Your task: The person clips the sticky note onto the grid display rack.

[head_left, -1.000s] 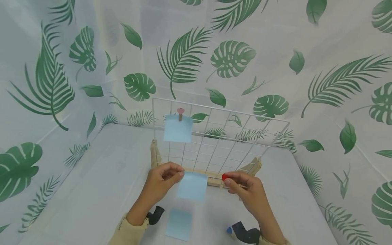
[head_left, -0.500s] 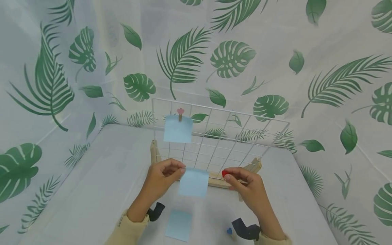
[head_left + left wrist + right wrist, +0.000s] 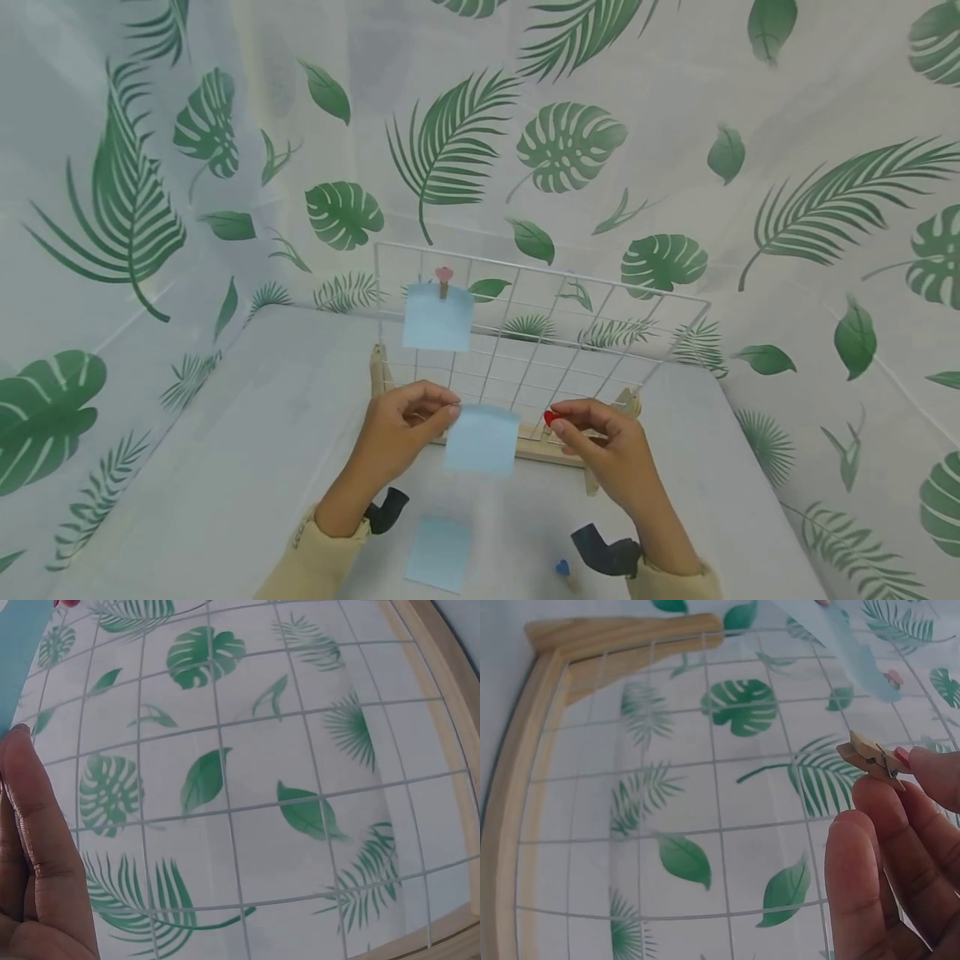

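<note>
My left hand (image 3: 408,425) pinches a light blue paper note (image 3: 482,440) by its upper left corner, in front of the wire grid (image 3: 577,367). In the left wrist view the note's edge shows at the upper left, beside the fingers (image 3: 45,825). Between thumb and fingers of my right hand (image 3: 611,442) is a small wooden clothespin (image 3: 874,757) with a red heart on it. It is just right of the note in the head view. Higher on the grid, a pink-heart clothespin (image 3: 443,287) fastens another blue note (image 3: 438,321).
The grid stands in a wooden base (image 3: 551,452) on a white table (image 3: 225,467). Another blue note (image 3: 438,552) lies nearer the front, and a blue-heart clothespin (image 3: 566,573) lies near the right wrist. A leaf-patterned sheet (image 3: 465,83) surrounds the table.
My left hand has risen slightly and moved right with the note, toward the grid. The right hand has also risen a little, still holding the red-heart clothespin.
</note>
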The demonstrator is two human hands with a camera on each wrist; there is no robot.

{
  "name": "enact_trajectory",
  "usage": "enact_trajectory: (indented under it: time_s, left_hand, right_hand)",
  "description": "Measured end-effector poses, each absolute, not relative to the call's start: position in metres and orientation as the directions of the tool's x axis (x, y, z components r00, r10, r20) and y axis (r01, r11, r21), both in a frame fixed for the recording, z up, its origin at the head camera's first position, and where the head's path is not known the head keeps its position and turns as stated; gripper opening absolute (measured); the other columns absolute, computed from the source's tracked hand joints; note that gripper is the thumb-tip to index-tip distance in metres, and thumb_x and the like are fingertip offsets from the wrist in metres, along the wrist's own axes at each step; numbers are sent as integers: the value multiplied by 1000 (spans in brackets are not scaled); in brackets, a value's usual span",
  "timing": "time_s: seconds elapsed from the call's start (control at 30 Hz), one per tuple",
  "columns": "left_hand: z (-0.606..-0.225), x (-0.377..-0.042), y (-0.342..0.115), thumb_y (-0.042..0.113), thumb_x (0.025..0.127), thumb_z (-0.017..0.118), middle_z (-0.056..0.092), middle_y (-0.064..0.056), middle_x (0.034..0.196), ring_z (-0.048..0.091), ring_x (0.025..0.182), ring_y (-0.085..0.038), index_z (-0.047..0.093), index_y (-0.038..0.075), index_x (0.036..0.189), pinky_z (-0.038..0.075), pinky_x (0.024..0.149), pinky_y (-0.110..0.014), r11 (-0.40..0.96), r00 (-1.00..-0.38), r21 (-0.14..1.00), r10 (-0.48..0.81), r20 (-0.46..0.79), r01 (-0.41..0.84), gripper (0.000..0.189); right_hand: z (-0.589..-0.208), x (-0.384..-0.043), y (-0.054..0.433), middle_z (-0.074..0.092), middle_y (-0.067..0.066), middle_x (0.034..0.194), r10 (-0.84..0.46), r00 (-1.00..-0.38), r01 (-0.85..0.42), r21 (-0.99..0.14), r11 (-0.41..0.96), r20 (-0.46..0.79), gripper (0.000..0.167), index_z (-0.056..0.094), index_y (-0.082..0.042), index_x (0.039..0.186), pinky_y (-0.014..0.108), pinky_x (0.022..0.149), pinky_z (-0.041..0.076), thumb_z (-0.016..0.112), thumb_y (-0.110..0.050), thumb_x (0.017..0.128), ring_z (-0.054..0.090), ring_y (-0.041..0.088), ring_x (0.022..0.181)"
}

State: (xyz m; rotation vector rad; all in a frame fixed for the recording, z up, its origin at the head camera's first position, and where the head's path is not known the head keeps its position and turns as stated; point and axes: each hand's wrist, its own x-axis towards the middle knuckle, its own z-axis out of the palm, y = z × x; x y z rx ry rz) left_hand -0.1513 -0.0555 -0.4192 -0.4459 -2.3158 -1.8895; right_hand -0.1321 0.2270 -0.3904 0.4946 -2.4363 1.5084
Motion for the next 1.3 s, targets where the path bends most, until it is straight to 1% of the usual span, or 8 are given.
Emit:
enact_trajectory:
  time_s: [0.23,0.4,0.63,0.77,0.9,1.07,1.3]
  left_hand:
    - [-414,-155,-52,14,101,79,80,-2,97,73,87,-14,80,8,105,60,81,-27,173,-945,934,154,289,313,8]
    - [-410,-157,-50,14,101,78,80,-3,97,72,85,-15,80,7,105,60,79,-27,161,-940,932,163,300,326,8]
    - [-404,-158,-50,12,102,77,79,-6,97,75,83,-22,79,5,107,62,77,-27,142,-932,928,173,319,344,9]
    - [-399,-160,-49,12,102,76,79,-7,97,76,81,-19,78,3,107,63,76,-28,125,-925,925,180,334,358,10]
    - [-395,-162,-48,12,103,76,79,-7,97,75,80,-16,78,2,108,63,75,-28,116,-917,919,192,351,376,11]
    - [-392,-165,-47,12,103,75,79,-8,98,75,81,-16,78,2,108,63,76,-28,124,-908,910,202,368,396,11]
    - [-386,-170,-49,10,103,75,79,-8,98,75,80,-17,78,2,108,63,76,-28,139,-898,896,201,391,421,10]
  right_hand:
    - [-385,-133,230,77,12,98,-164,-915,-402,-808,432,368,13,78,3,110,25,68,64,74,4,98,70,3,84]
    - [-383,-133,230,77,11,99,-154,-913,-405,-798,447,378,13,78,2,110,23,68,62,74,4,98,69,3,85]
    - [-381,-135,231,78,11,98,-153,-899,-433,-787,440,409,14,79,2,109,21,67,61,75,6,96,69,3,84]
    - [-380,-136,232,79,13,97,-156,-890,-452,-784,425,429,15,78,4,110,20,68,62,75,8,95,70,2,85]
    - [-378,-137,233,79,10,96,-159,-882,-467,-778,421,443,15,78,3,109,19,69,61,75,9,95,70,1,86]
    - [-376,-139,232,78,5,95,-169,-872,-487,-775,403,460,15,78,3,107,18,70,61,75,10,94,70,2,87]
    - [-371,-143,231,77,5,96,-168,-869,-493,-780,386,466,14,77,5,106,18,73,61,75,11,93,72,2,85]
